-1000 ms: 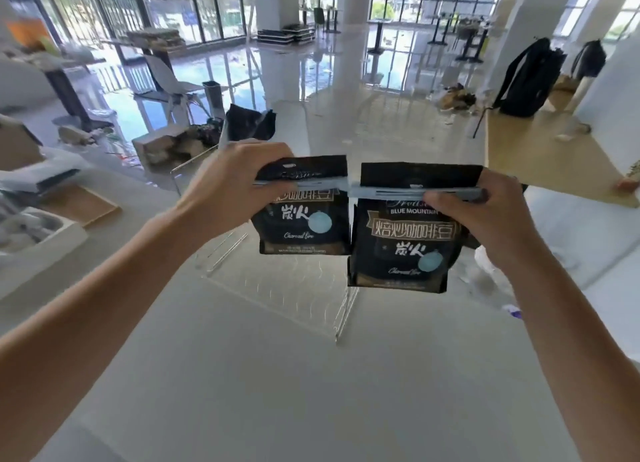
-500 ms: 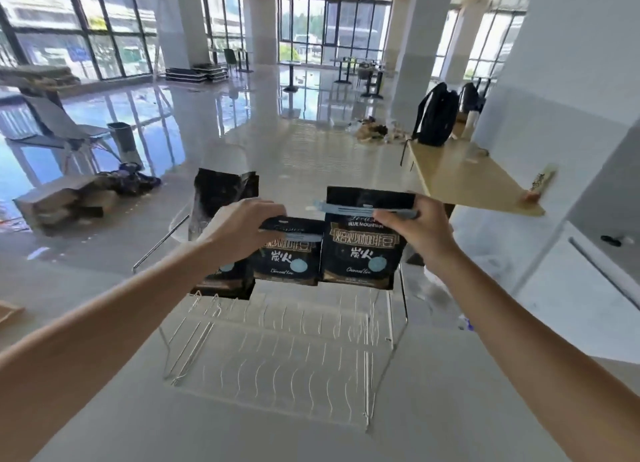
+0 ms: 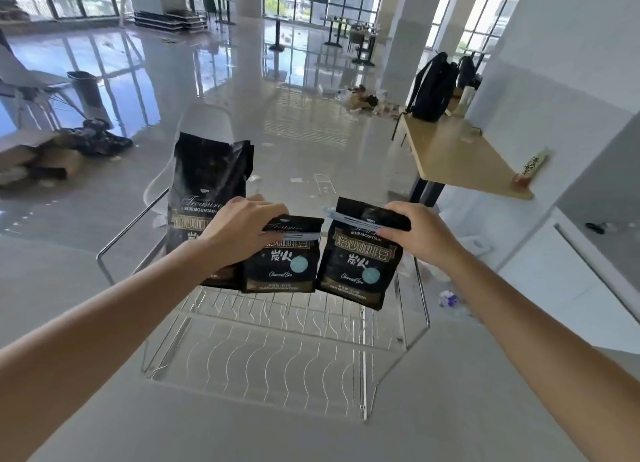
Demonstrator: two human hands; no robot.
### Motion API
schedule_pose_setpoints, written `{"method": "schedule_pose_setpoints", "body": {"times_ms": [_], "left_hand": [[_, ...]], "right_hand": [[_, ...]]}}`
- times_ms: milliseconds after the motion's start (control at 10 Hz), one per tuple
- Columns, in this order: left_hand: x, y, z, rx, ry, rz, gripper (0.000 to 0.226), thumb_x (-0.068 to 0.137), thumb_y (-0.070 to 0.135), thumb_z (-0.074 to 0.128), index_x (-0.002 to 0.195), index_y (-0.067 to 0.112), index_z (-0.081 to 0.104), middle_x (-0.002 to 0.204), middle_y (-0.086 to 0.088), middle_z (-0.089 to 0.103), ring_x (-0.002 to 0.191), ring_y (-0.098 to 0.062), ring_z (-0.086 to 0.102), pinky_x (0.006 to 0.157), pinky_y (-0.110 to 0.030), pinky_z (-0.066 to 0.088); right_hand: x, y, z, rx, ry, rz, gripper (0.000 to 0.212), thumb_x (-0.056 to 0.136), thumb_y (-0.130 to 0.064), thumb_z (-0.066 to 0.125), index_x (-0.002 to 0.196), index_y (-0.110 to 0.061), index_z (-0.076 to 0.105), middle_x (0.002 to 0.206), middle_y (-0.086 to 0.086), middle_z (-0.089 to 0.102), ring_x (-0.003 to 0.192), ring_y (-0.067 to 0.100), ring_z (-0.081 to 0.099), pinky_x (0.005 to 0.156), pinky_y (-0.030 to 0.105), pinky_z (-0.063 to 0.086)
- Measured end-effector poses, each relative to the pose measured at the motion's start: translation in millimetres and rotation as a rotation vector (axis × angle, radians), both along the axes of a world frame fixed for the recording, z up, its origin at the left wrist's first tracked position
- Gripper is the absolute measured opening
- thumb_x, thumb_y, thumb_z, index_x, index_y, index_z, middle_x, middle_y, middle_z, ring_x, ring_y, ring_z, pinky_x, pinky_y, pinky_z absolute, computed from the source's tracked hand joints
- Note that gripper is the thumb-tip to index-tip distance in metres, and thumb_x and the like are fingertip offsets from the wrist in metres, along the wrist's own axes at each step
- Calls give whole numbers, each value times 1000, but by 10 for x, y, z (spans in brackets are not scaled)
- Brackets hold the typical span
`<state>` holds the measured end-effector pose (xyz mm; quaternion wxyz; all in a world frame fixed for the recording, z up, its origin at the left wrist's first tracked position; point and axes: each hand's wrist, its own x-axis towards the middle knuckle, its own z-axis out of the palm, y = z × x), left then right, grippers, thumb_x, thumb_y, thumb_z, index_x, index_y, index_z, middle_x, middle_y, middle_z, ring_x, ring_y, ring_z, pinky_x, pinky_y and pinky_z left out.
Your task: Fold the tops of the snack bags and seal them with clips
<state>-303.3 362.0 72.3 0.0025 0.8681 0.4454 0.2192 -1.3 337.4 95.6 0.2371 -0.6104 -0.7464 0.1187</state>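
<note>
A: Big glassy hall, shiny floor, pillars, a wooden table [image 3: 460, 160] off to the right with a backpack [image 3: 434, 87] on it. Closer in, a pale tabletop [image 3: 242, 437] with a wire rack [image 3: 277, 351] standing on it.

B: And the bags?

A: Three black ones over the rack. The left hand [image 3: 239, 233] is closed around the top of the small bag [image 3: 282, 264], which has a blue clip [image 3: 298, 236] across its fold. The right hand [image 3: 420, 235] grips the top corner of the middle-sized bag [image 3: 360, 264], pinching the end of its own blue clip [image 3: 349, 218]. A tall bag [image 3: 207, 188] stands behind the left hand, its top unfolded and without a clip as far as I can see.

B: So they look ready to be set down?

A: I'd judge so. Lower both so the bottoms land flat on the wires, keep them upright, and let go only once they stand. The right one tilts a little, so straighten it first.

B: Anything in the way?

A: The small bag sits just beside the tall one, maybe touching; ease it in without knocking that over.
</note>
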Motion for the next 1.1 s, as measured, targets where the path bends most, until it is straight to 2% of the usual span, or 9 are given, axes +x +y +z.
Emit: {"method": "schedule_pose_setpoints", "body": {"times_ms": [200, 300, 400, 500, 600, 800, 900, 1000, 1100], "left_hand": [[-72, 61, 98, -146, -9, -87, 30, 79, 35, 68, 107, 32, 58, 96, -4, 62, 85, -20, 60, 75, -33, 46], [-18, 96, 73, -214, 21, -54, 35, 81, 36, 66, 113, 29, 55, 100, -6, 62, 96, -23, 57, 81, -38, 47], [47, 110, 50, -179, 49, -30, 43, 82, 34, 65, 121, 20, 52, 113, -5, 64, 111, -22, 48, 90, -41, 43], [62, 90, 44, -130, 107, 4, 49, 83, 37, 63, 127, 22, 47, 128, -5, 56, 124, -23, 41, 102, -47, 34], [50, 17, 53, -129, 103, 45, 60, 82, 42, 62, 134, 23, 38, 143, -3, 41, 138, -22, 25, 111, -54, 15], [200, -210, 313, -1, 69, 73, 72, 89, 51, 41, 147, 25, 7, 158, 3, 6, 144, -14, -1, 115, -55, -6], [314, -379, 593, 127, -4, 71, 74, 89, 57, 30, 146, 29, -9, 156, 6, -12, 142, -11, -15, 114, -51, -11], [409, -625, 1027, 210, -80, 57, 77, 85, 64, 21, 145, 30, -15, 156, 7, -17, 142, -10, -18, 114, -49, -13], [453, -862, 1427, 378, -64, 113, 78, 85, 65, 16, 143, 28, -19, 155, 6, -22, 141, -12, -22, 113, -49, -16]], "right_hand": [[4, 127, 116, -148, 32, 176, 21, 82, -24, 69, 103, -24, 68, 90, -20, 66, 90, 4, 63, 84, 36, 53], [-11, 153, 27, -154, 17, 108, 19, 84, -26, 66, 103, -23, 65, 91, -12, 66, 91, 12, 64, 82, 38, 52], [6, 106, -45, -119, 57, 77, 14, 85, -24, 65, 98, -24, 62, 91, -10, 64, 92, 16, 64, 69, 24, 47], [-5, 56, -49, -102, 68, 67, 21, 84, -25, 66, 104, -24, 62, 96, -9, 64, 93, 15, 63, 72, 28, 50], [-43, 16, -12, -70, 26, 45, 32, 85, -22, 64, 117, -22, 60, 111, 1, 65, 103, 20, 59, 89, 43, 51], [-245, -193, 67, 4, -159, -23, 52, 95, -33, 47, 143, -26, 29, 154, 4, 28, 141, 25, 23, 113, 56, 24], [-404, -371, 209, 95, -278, 14, 63, 95, -44, 37, 147, -35, 2, 159, -6, -5, 145, 16, -8, 117, 52, 0], [-541, -548, 568, 229, -356, 14, 70, 94, -53, 28, 143, -37, -19, 153, -12, -27, 141, 14, -25, 114, 53, -10], [-612, -705, 969, 448, -406, -26, 70, 91, -60, 18, 142, -34, -23, 152, -11, -30, 140, 16, -27, 114, 55, -11]]}}
